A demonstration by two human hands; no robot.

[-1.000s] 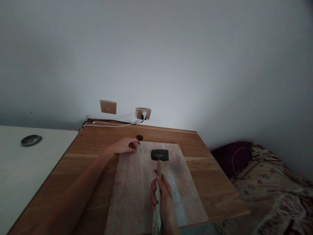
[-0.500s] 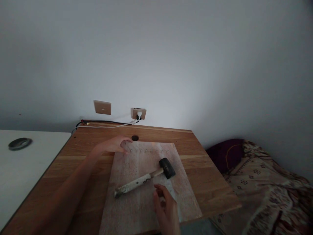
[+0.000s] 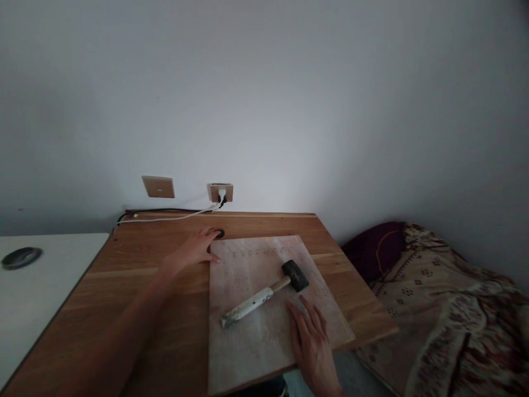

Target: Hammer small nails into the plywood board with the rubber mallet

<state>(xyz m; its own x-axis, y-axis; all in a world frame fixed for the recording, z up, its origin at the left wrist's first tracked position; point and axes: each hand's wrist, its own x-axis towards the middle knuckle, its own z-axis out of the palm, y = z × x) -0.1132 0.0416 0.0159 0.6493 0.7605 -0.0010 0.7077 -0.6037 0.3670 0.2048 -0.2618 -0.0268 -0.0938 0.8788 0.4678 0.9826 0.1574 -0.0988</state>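
A worn wooden board (image 3: 248, 358) lies on the wooden table, its near edge sticking out past the table's front. Across it rests a mallet (image 3: 264, 296) with a black head and a whitish, stained handle. Along the board's far side runs a row of several small nails (image 3: 257, 252). My left hand (image 3: 199, 248) is at the board's far left corner, fingers spread, thumb over the edge and fingertips by the table's round hole. My right hand (image 3: 311, 337) lies flat on the board's near right part, fingers apart, just below the mallet head. Neither hand touches the mallet.
The wooden table (image 3: 165, 242) meets the wall. A white surface (image 3: 53, 298) with a dark oval object (image 3: 22, 257) adjoins it at left. Cables (image 3: 173, 219) run to a wall socket (image 3: 221, 193). On the right is a bed with a patterned cover (image 3: 430, 309).
The board has turned and shifted right, carrying the mallet with it. My right hand has opened from a curl and now lies flat on the board. The camera view has shifted slightly.
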